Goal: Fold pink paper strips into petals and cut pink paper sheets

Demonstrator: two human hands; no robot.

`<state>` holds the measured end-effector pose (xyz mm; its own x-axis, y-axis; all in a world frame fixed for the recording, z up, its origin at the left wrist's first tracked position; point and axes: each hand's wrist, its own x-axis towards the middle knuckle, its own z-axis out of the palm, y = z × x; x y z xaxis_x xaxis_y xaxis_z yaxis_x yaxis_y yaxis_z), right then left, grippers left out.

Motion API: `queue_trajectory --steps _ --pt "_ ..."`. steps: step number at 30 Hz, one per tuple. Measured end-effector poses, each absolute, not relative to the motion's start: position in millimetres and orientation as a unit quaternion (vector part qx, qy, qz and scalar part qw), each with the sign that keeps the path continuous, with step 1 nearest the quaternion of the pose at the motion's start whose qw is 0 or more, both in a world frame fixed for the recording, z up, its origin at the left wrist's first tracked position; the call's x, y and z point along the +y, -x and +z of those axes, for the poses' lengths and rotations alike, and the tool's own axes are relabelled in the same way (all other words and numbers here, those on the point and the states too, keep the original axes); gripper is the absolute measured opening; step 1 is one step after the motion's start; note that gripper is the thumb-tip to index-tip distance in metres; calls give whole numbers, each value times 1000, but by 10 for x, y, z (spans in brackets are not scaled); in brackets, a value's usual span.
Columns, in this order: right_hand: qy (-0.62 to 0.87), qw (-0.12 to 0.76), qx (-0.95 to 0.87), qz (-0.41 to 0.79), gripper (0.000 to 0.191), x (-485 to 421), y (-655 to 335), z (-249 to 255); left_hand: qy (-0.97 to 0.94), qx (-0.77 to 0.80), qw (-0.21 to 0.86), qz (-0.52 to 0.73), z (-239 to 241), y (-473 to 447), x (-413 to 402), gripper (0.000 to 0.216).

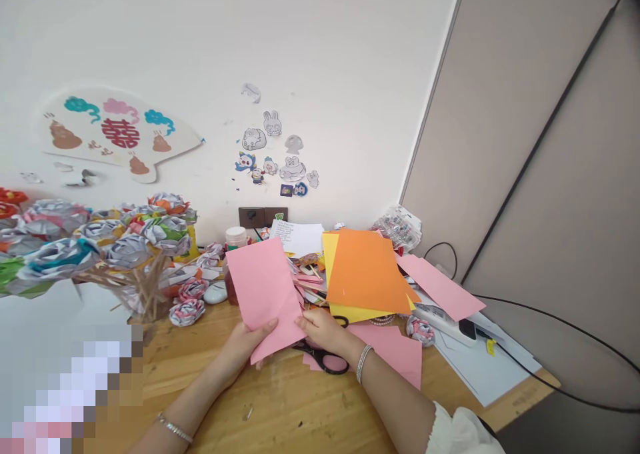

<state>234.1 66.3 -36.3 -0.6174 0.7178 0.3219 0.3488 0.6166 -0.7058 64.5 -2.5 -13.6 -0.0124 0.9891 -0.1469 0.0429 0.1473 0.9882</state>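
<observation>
A sheet of pink paper (pixel 265 287) is held up over the table, tilted to the left. My left hand (pixel 245 344) grips its lower left edge, thumb on the front face. At its lower right edge my right hand (pixel 317 327) pinches it, thumb also in front. Black-handled scissors (pixel 333 362) lie on the table just below my right hand, partly over more pink sheets (pixel 393 354). Behind my right hand rest an orange sheet (pixel 367 271) and a yellow sheet (pixel 345 312) beneath it. The fingers behind the held paper are mostly hidden.
Folded paper roses (pixel 125 247) crowd the left side, with loose ones (pixel 187 312) on the wooden table (pixel 280 414). A lidded jar (pixel 236 237) stands behind the held sheet. To the right are a white power strip (pixel 450 324), a black cable (pixel 530 374) and white sheets (pixel 480 374).
</observation>
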Motion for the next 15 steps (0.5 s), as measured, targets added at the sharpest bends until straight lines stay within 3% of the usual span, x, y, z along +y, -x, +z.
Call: queue_trajectory --steps 6,11,15 --pt "324 334 -837 286 35 652 -2331 -343 -457 547 525 465 -125 -663 -7 31" --pt "277 317 -818 393 38 663 -2376 -315 -454 550 508 484 -108 -687 -15 33" --pt "294 336 -830 333 37 678 -2366 -327 -457 570 479 487 -107 -704 -33 31"
